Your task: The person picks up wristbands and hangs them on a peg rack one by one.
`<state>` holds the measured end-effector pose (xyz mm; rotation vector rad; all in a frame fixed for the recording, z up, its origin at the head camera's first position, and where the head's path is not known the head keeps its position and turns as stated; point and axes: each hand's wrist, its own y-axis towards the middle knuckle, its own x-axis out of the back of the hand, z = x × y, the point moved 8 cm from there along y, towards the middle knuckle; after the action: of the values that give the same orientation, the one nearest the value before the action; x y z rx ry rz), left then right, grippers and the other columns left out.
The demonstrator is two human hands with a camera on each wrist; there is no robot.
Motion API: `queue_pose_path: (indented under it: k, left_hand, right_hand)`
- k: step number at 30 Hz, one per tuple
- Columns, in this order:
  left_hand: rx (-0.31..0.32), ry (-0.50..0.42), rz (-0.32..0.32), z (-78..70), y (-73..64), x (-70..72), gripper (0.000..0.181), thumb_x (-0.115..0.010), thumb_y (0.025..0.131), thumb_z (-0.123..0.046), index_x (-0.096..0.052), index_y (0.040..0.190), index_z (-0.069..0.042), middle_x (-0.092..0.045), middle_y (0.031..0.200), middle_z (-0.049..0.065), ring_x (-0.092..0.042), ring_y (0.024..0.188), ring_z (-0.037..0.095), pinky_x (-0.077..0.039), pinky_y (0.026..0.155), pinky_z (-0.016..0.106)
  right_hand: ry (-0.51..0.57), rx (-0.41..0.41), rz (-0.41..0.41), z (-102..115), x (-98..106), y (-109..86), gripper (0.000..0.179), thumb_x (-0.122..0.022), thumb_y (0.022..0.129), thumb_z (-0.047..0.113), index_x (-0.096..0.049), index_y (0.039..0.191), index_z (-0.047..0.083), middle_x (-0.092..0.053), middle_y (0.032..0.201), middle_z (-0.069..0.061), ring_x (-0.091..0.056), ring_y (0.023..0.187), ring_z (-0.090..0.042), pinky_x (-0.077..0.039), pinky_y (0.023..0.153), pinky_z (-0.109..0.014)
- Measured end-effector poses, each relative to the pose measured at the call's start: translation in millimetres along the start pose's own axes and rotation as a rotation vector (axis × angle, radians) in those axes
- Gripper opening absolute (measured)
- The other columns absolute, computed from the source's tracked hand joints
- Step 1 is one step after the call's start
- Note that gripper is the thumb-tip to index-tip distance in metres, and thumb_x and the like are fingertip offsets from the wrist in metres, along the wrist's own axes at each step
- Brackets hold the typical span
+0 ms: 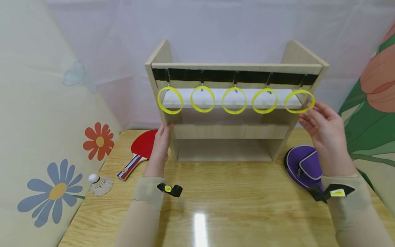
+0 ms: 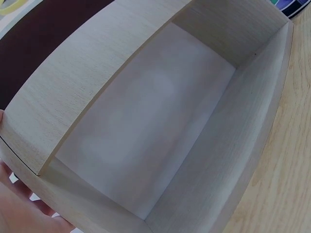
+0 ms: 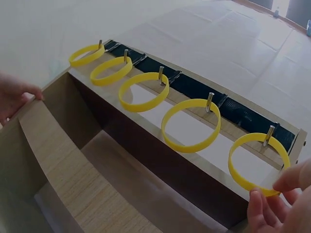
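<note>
A light wooden shelf unit (image 1: 228,132) stands on the table, with a row of yellow rings (image 1: 234,112) hanging from metal hooks along its black strip (image 1: 253,77). My left hand (image 1: 161,142) grips the unit's left side panel; in the left wrist view, that hand's fingers (image 2: 24,206) lie along the panel's outer face. At the other end, my right hand (image 1: 328,132) pinches the rightmost ring (image 3: 239,178) by its lower edge between thumb and fingers. A hook (image 3: 268,136) still passes through the top of that ring.
On the left lie a red table tennis bat (image 1: 143,145) and a shuttlecock (image 1: 100,184). A purple zippered case (image 1: 303,164) sits under my right forearm. White cloth (image 1: 216,27) hangs behind the unit, with flower-patterned cloth (image 1: 27,137) at the sides.
</note>
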<state>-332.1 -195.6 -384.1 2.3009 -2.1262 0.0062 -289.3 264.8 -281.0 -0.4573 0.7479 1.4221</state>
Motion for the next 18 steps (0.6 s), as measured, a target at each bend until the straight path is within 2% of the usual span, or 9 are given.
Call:
queue_pose_path:
  k: [12, 18]
  left_hand:
    - [-0.006, 0.004, -0.001, 0.0, -0.3, -1.5, 0.052, -0.04, 0.102, -0.039, -0.034, 0.153, -0.029, -0.04, 0.146, 0.012, -0.035, 0.135, 0.031, -0.028, 0.114, 0.06]
    - [-0.027, 0.005, 0.005, -0.1, 0.4, -0.5, 0.053, -0.04, 0.102, -0.039, -0.033, 0.153, -0.028, -0.04, 0.145, 0.012, -0.036, 0.134, 0.031, -0.028, 0.114, 0.06]
  right_hand:
    - [-0.109, 0.05, 0.021, 1.1, -0.5, -1.9, 0.023, -0.059, 0.092, -0.01, -0.068, 0.11, 0.001, -0.074, 0.087, -0.01, -0.072, 0.071, -0.022, -0.058, 0.062, -0.027]
    - [-0.142, 0.039, 0.014, 0.9, 0.7, -4.3, 0.024, -0.061, 0.091, -0.006, -0.068, 0.112, 0.004, -0.075, 0.09, -0.009, -0.072, 0.072, -0.02, -0.058, 0.062, -0.026]
